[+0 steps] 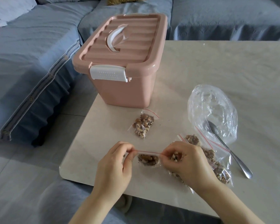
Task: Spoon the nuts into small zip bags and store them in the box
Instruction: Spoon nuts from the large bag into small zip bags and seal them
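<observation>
A small zip bag of walnut pieces (pixel 148 160) is held just above the table's near edge. My left hand (pixel 115 164) pinches the left end of its red zip strip, and my right hand (pixel 189 162) pinches the right end. Another filled zip bag (pixel 143 125) lies flat in front of the pink storage box (pixel 120 62), whose lid is on with its white latch down. More filled zip bags (pixel 217 167) lie under and to the right of my right hand. A metal spoon (pixel 229 149) rests at the right, its bowl inside a crumpled clear plastic bag (pixel 212 109).
The pale stone-look table (pixel 233 70) stretches away to the right and back. A blue-grey sofa (pixel 31 62) wraps around the left and far side. The table's rounded left corner (pixel 61 168) is close to my left hand.
</observation>
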`<state>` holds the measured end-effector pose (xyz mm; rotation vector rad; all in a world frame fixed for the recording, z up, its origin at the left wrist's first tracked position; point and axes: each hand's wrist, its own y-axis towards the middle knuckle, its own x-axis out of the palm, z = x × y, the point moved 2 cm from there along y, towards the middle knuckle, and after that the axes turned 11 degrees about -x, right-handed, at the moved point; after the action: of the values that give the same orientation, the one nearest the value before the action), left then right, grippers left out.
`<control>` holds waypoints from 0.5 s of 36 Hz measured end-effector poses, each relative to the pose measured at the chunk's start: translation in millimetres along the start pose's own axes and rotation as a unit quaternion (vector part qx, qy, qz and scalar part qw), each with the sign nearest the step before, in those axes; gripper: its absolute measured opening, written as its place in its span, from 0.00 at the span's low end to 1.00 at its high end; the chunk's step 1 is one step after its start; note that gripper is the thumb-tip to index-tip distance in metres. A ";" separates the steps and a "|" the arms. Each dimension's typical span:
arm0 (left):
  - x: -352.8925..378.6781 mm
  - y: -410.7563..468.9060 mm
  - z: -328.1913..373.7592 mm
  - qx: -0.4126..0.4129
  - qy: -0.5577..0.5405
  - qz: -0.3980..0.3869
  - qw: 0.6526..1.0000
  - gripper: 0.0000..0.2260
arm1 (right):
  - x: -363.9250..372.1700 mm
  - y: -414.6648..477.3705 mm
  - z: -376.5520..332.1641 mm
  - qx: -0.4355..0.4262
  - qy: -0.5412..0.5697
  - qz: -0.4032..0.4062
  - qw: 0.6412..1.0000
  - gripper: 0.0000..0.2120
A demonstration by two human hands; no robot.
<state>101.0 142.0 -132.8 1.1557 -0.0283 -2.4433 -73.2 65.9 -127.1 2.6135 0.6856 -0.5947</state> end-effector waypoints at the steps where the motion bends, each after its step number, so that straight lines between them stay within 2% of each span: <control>1: 0.7 3.3 0.1 -0.006 -0.003 -0.010 1.000 0.03 | 0.0 -0.9 0.1 0.039 0.023 -0.004 0.999 0.10; 4: 5.3 20.1 0.2 -0.059 -0.027 -0.045 0.997 0.03 | -1.5 -3.8 5.0 0.126 0.049 0.014 0.991 0.09; 7: 15.1 49.1 -1.0 -0.137 -0.034 -0.033 0.989 0.04 | -6.2 -7.0 11.1 0.171 0.017 0.031 0.985 0.09; 8: 20.0 60.7 -2.0 -0.163 -0.009 -0.028 0.986 0.07 | -7.5 -8.0 12.2 0.180 0.009 0.032 0.983 0.08; 9: 25.4 71.7 -1.7 -0.188 0.025 -0.037 0.981 0.15 | -8.7 -8.8 12.8 0.185 0.002 0.033 0.982 0.08; 11: 38.4 88.8 -0.4 -0.220 0.093 -0.085 0.967 0.28 | -10.3 -10.3 13.7 0.188 -0.015 0.036 0.981 0.07; 14: 58.9 101.7 2.7 -0.225 0.192 -0.139 0.945 0.34 | -11.9 -11.2 12.6 0.182 -0.041 0.031 0.982 0.03; 16: 66.8 106.2 2.8 -0.213 0.229 -0.135 0.940 0.33 | -14.7 -10.8 12.3 0.170 -0.064 0.034 0.983 0.04; 18: 71.1 108.2 0.0 -0.218 0.215 -0.129 0.943 0.31 | -17.6 -9.4 12.0 0.164 -0.065 0.049 0.983 0.03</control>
<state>102.0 16.2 -163.2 1.5137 0.7993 -2.1774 -95.7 61.6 -131.0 2.8542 0.4459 -0.9061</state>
